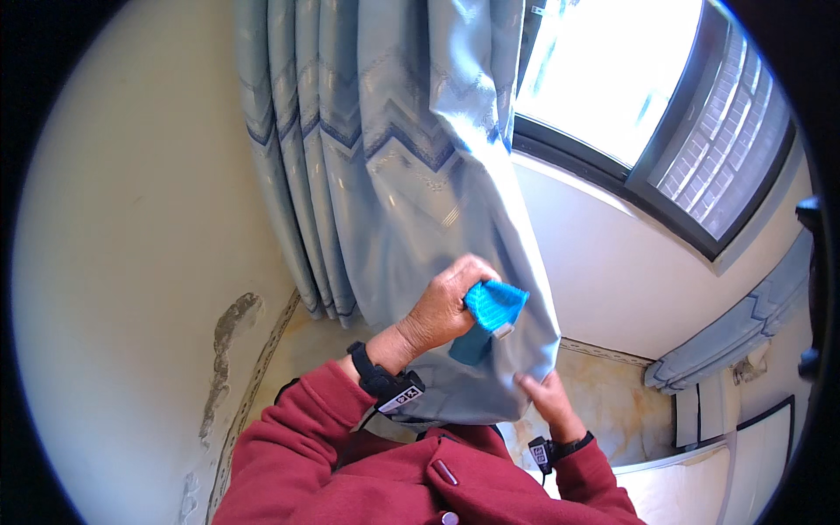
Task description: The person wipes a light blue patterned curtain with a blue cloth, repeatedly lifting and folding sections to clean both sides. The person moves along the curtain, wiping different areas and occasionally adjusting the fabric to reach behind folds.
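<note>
A light blue curtain [402,227] with darker zigzag bands hangs in folds in front of me, its lower part drawn toward my body. My left hand [451,302] is closed round a bright blue ribbed cloth [495,304], held against the curtain's front. A small pale tag shows at the cloth's lower corner, and a darker blue part hangs beneath it. At the curtain's lower right edge, my right hand [549,402] grips the fabric, with the thumb on the front. Its other fingers are mostly hidden behind the curtain.
A dark-framed sliding window [626,175] is at the upper right. On the left, the pale wall [131,219] has a patch of peeled plaster [229,350]. A second blue curtain [735,324] hangs at the right, near a white surface [682,486]. Marbled floor tiles [612,394] lie below.
</note>
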Available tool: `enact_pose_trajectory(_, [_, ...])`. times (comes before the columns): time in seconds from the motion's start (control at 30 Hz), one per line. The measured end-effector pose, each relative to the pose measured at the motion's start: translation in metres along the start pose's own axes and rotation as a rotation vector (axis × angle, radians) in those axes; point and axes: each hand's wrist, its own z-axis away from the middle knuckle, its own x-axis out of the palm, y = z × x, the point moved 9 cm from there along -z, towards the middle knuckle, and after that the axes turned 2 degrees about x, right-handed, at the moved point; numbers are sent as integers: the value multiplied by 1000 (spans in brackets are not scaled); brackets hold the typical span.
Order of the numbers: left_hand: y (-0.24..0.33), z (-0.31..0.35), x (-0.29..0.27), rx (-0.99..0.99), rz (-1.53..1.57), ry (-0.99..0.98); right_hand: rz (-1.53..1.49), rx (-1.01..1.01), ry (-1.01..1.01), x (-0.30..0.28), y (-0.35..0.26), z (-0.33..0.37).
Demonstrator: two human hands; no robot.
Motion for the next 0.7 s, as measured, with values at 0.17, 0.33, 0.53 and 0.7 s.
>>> enact_pose_trajectory(0.17, [53,-42,-16,614,-650,-321,384,134,-342,15,39,45])
enact_pose_trajectory(0.33, [73,-159,-159,572,-707,417,557,275,-508,21,78,66])
enact_pose_trajectory(0.53, [81,-85,34,481,-41,-80,523,207,-289,13,92,65])
enact_pose_trajectory(0.7, [9,73,137,159,8,-797,183,412,152,-69,106,86])
